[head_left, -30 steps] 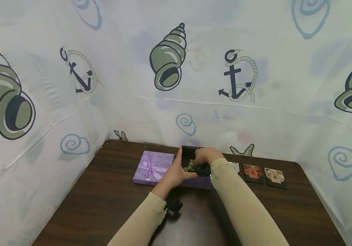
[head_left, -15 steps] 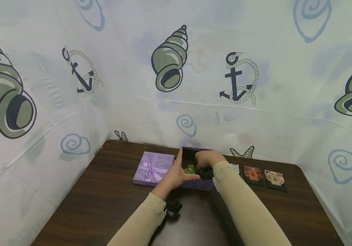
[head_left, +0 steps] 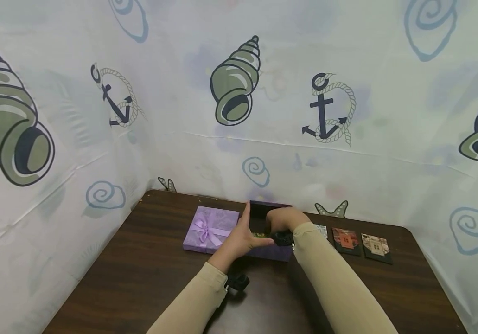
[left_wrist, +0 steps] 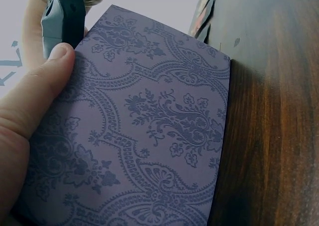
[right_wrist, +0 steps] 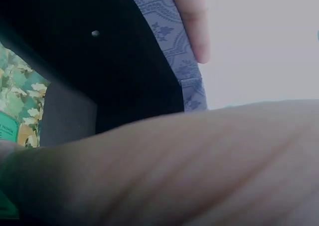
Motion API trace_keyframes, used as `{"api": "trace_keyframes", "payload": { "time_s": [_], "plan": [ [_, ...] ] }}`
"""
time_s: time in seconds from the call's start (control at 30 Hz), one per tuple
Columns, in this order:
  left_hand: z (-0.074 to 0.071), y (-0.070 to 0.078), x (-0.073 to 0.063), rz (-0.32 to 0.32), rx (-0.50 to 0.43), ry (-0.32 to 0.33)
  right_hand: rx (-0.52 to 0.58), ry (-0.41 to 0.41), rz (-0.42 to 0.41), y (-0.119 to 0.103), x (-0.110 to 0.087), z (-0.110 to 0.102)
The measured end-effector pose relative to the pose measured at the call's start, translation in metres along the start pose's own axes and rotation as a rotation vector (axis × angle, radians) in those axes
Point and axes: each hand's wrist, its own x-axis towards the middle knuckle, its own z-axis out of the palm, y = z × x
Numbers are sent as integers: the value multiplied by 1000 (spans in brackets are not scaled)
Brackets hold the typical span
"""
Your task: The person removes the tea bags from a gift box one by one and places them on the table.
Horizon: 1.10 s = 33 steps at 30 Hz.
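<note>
A purple damask-patterned box [head_left: 270, 253] with a black interior stands open near the back of the table. My left hand [head_left: 239, 239] grips its left side; in the left wrist view the thumb [left_wrist: 45, 84] presses the patterned face [left_wrist: 144, 116]. A finger of that hand shows along the box's outer edge in the right wrist view. My right hand [head_left: 284, 220] reaches down into the box, bent at the wrist. At its fingertips is a green leaf-patterned card [right_wrist: 22, 94] with a green label, inside the box. Most of the right fingers are hidden.
Left of the box lies a purple lid [head_left: 213, 220] with a ribbon bow. To the right, a whitish card [head_left: 322, 230] is partly covered by the right sleeve, beside a red card [head_left: 346, 241] and a beige card [head_left: 376, 248]. A printed cloth hangs behind the table [head_left: 138, 278].
The right hand has shifted slightly right, and the green card has sunk lower inside the box. The left hand keeps its grip. The head view has shifted a little.
</note>
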Motion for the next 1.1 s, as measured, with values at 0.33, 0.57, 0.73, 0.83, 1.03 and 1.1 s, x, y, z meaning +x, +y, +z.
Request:
{"api": "trace_keyframes", "payload": {
  "time_s": [0.33,0.57,0.73,0.83,1.03,1.1],
  "plan": [
    [1,1,1,1,-5,-5,21,13,-51,6,0,4],
    [1,2,0,2,-15,-7,110,88,-144,11,2,5],
    [1,3,0,-8,-8,-6,246,135,-220,15,2,3],
    [0,3,0,-8,2,-3,343,174,-283,18,1,2],
    [0,-1,2,17,-6,-7,479,256,-385,24,1,7],
    [1,-2,2,13,-4,-13,505,286,-403,26,1,9]
  ]
}}
